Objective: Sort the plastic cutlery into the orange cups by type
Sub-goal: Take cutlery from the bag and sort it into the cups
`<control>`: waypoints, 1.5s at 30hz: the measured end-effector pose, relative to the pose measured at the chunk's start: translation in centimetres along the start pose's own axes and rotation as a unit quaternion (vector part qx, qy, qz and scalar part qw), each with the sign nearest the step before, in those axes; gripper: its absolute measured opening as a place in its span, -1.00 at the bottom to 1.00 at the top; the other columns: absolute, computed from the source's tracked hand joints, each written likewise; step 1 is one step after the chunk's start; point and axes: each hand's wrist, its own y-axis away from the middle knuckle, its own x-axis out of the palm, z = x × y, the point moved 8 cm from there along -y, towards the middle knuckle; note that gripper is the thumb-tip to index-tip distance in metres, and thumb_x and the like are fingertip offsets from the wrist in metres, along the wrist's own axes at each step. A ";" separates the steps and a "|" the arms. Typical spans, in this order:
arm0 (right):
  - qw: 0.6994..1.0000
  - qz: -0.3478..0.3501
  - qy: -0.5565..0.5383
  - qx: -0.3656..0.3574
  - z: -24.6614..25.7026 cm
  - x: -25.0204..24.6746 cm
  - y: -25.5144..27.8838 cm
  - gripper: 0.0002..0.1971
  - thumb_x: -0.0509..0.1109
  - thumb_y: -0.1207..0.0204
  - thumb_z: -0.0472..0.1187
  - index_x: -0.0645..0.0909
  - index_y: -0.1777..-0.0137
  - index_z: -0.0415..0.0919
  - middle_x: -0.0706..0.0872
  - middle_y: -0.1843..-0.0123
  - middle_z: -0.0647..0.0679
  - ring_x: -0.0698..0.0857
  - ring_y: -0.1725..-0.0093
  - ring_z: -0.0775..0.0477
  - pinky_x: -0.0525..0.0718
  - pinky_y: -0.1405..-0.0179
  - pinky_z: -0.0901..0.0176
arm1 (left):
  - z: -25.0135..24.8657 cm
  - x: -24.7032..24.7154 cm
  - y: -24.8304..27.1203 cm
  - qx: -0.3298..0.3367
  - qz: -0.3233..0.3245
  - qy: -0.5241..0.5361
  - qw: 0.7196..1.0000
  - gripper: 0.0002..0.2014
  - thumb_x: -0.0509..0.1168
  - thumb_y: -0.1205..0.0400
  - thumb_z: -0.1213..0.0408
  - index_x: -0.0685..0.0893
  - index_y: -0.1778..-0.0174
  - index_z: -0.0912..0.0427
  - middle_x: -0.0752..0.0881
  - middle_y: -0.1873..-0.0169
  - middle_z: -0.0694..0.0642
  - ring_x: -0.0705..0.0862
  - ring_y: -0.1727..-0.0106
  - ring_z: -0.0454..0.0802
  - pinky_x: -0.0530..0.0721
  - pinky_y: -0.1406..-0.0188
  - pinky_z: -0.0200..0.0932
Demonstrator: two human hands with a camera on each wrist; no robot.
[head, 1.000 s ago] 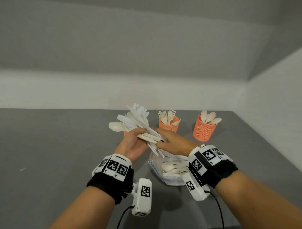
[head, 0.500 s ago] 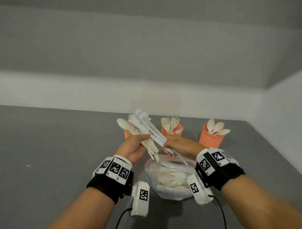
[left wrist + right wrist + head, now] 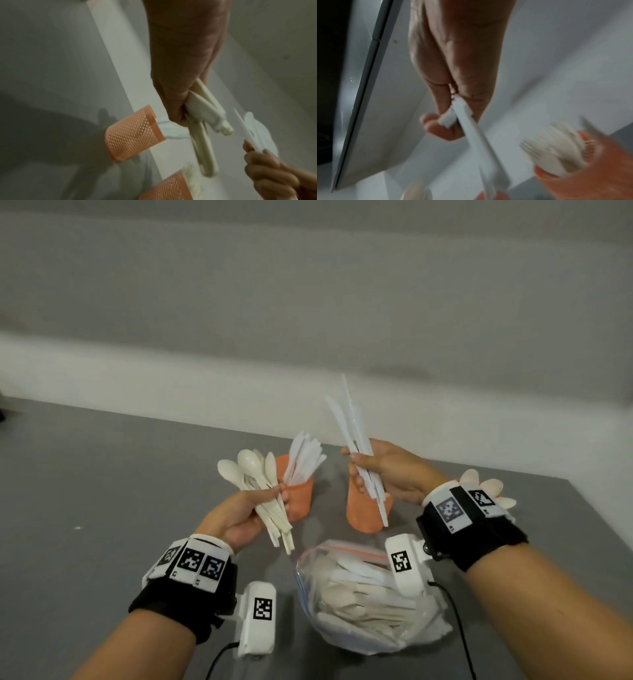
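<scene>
My right hand (image 3: 387,470) has pulled the knives (image 3: 356,440) out of the mixed bundle, leaving my left hand (image 3: 239,515) clamped on spoons (image 3: 253,470) (mid-frame), so knives go to the knife cup (image 3: 298,498).

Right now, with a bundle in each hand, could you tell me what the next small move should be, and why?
Probably carry the right hand leftward and drop its white knives into the left orange cup, which already holds knives. The cup below that hand shows forks in the right wrist view, so it seems wrong. The left hand holds spoons for later.
</scene>
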 end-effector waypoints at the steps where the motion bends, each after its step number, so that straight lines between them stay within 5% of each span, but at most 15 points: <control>1: 1.000 -0.012 -0.015 -0.015 0.9 0.2 -0.8 -0.88 0.13 -0.66 -0.38 0.48 -0.07 -0.24 0.57 0.37 -0.12 0.58 0.48 0.01 0.63 0.44 0.24 | -0.3 -0.5 0.1 0.000 -0.007 0.001 1.000 -0.86 0.13 -0.62 0.52 0.59 0.10 0.32 0.69 0.38 0.14 0.74 0.37 -0.05 0.78 0.28 -0.13; 5: 0.988 -0.060 -0.078 -0.115 3.0 2.4 -4.1 -0.83 0.08 -0.67 -0.43 0.42 0.00 -0.16 0.59 0.25 -0.13 0.63 0.26 -0.03 0.64 0.12 0.21 | -1.2 -1.6 0.6 0.013 -0.028 0.004 1.000 -0.79 0.07 -0.66 0.54 0.58 0.17 0.30 0.74 0.50 0.09 0.75 0.47 -0.10 0.76 0.37 -0.17; 10: 0.960 -0.192 -0.020 -0.200 2.0 3.5 -7.0 -0.86 0.12 -0.65 -0.37 0.50 -0.08 -0.29 0.58 0.04 0.06 0.67 0.03 0.17 0.59 -0.13 0.34 | -2.0 -2.4 0.9 0.024 -0.032 -0.013 0.999 -0.79 0.08 -0.67 0.53 0.57 0.20 0.30 0.73 0.52 0.07 0.75 0.48 -0.10 0.77 0.39 -0.20; 13: 0.959 -0.213 0.002 -0.186 0.5 4.0 -8.5 -0.79 0.17 -0.64 -0.30 0.52 0.11 0.02 0.61 -0.22 -0.18 0.60 -0.27 -0.16 0.52 -0.40 -0.06 | -2.6 -2.8 0.8 0.028 -0.033 -0.031 0.999 -0.80 0.11 -0.66 0.51 0.58 0.20 0.28 0.73 0.51 0.05 0.74 0.46 -0.12 0.76 0.32 -0.20; 16: 0.964 -0.215 0.028 -0.154 -0.8 4.5 -9.5 -0.90 0.24 -0.62 -0.27 0.47 -0.07 -0.09 0.65 -0.17 -0.18 0.63 -0.19 -0.15 0.55 -0.37 -0.13 | -2.9 -2.5 0.7 0.024 -0.025 -0.037 0.999 -0.79 0.11 -0.67 0.50 0.58 0.23 0.28 0.73 0.52 0.06 0.75 0.47 -0.12 0.75 0.29 -0.16; 21: 0.959 -0.227 0.107 -0.130 -1.2 3.7 -9.9 -0.64 0.14 -0.65 -0.34 0.32 -0.44 -0.22 0.58 -0.32 -0.23 0.57 -0.30 -0.13 0.47 -0.29 0.17 | -2.4 -1.6 0.2 0.009 -0.003 -0.053 0.999 -0.81 0.12 -0.67 0.49 0.63 0.15 0.27 0.79 0.38 0.07 0.78 0.36 -0.13 0.60 -0.07 -0.09; 24: 0.922 -0.262 0.202 -0.199 1.2 3.6 -8.1 -0.58 0.15 -0.61 -0.44 0.33 -0.46 -0.24 0.47 -0.35 -0.16 0.48 -0.34 -0.01 0.36 -0.19 0.51 | -1.9 -1.3 -0.2 0.000 0.014 -0.027 1.000 -0.87 0.15 -0.65 0.48 0.61 0.02 0.30 0.75 0.22 0.12 0.79 0.26 -0.10 0.61 -0.16 -0.07; 26: 0.890 -0.282 0.231 -0.274 3.3 4.1 -5.6 -0.61 0.22 -0.56 -0.46 0.41 -0.38 -0.25 0.44 -0.23 -0.09 0.48 -0.21 0.08 0.36 -0.05 0.68 | -1.7 -0.9 -0.5 -0.002 0.019 -0.019 1.000 -0.87 0.15 -0.65 0.48 0.60 0.01 0.29 0.70 0.20 0.11 0.78 0.25 -0.11 0.69 0.00 -0.11; 28: 0.890 -0.239 0.238 -0.307 4.2 5.3 -3.3 -0.71 0.30 -0.51 -0.45 0.52 -0.22 -0.28 0.51 -0.05 -0.09 0.53 0.02 0.10 0.44 0.06 0.64 | -1.7 -0.7 -0.9 0.007 0.009 -0.005 1.000 -0.85 0.14 -0.64 0.51 0.60 0.05 0.27 0.73 0.25 0.10 0.77 0.26 -0.12 0.74 0.18 -0.13; 31: 0.917 -0.055 0.309 -0.246 2.4 9.0 -1.6 -0.78 0.51 -0.40 -0.30 0.61 -0.02 -0.27 0.57 0.18 -0.03 0.53 0.23 0.11 0.53 0.14 0.36 | -1.5 1.0 -0.9 0.018 0.036 -0.018 0.999 -0.83 0.11 -0.64 0.51 0.61 0.10 0.29 0.73 0.32 0.14 0.76 0.31 -0.07 0.69 0.29 -0.11; 34: 0.863 0.012 0.473 -0.175 -0.5 10.6 -0.7 -0.67 0.54 -0.38 -0.11 0.54 -0.06 -0.21 0.44 0.18 0.13 0.45 0.26 0.14 0.48 0.16 0.19 | -0.7 2.7 -0.7 0.007 0.058 -0.021 0.998 -0.70 0.09 -0.71 0.27 0.63 0.25 0.27 0.66 0.43 0.14 0.72 0.42 -0.03 0.69 0.33 -0.15; 38: 0.833 -0.045 0.529 -0.156 -0.7 9.0 0.3 -0.73 0.22 -0.63 -0.17 0.46 -0.25 -0.29 0.57 -0.14 -0.15 0.55 -0.07 -0.12 0.39 0.04 0.15 | 0.1 4.6 -0.4 0.000 0.109 0.005 0.994 -0.68 0.09 -0.69 0.14 0.71 0.14 0.20 0.75 0.24 0.16 0.73 0.14 0.03 0.52 -0.21 0.00; 40: 0.843 -0.060 0.514 -0.146 -0.7 8.0 0.8 -0.71 0.12 -0.66 -0.24 0.46 -0.31 -0.31 0.62 -0.19 -0.21 0.57 -0.16 -0.17 0.34 0.05 0.20 | 0.7 5.1 -0.6 -0.007 0.110 0.012 0.994 -0.76 0.12 -0.64 0.20 0.65 0.03 0.23 0.71 0.14 0.19 0.70 0.09 0.08 0.55 -0.18 0.05; 42: 0.868 -0.078 0.476 -0.123 -0.9 6.8 1.2 -0.71 0.07 -0.68 -0.28 0.46 -0.32 -0.33 0.65 -0.11 -0.11 0.56 -0.01 -0.08 0.30 0.16 0.28 | 1.2 5.1 -1.0 -0.007 0.097 0.035 0.995 -0.81 0.20 -0.55 0.28 0.58 -0.01 0.25 0.65 0.13 0.20 0.70 0.13 0.09 0.68 0.03 0.03; 45: 0.898 -0.094 0.416 -0.105 -1.2 5.5 1.9 -0.70 0.06 -0.69 -0.31 0.47 -0.34 -0.34 0.55 0.03 0.07 0.51 0.14 0.15 0.37 0.30 0.50 | 2.1 5.2 -1.6 -0.011 0.090 0.028 0.995 -0.78 0.26 -0.51 0.27 0.56 -0.04 0.24 0.62 0.08 0.21 0.68 0.07 0.10 0.73 0.09 0.04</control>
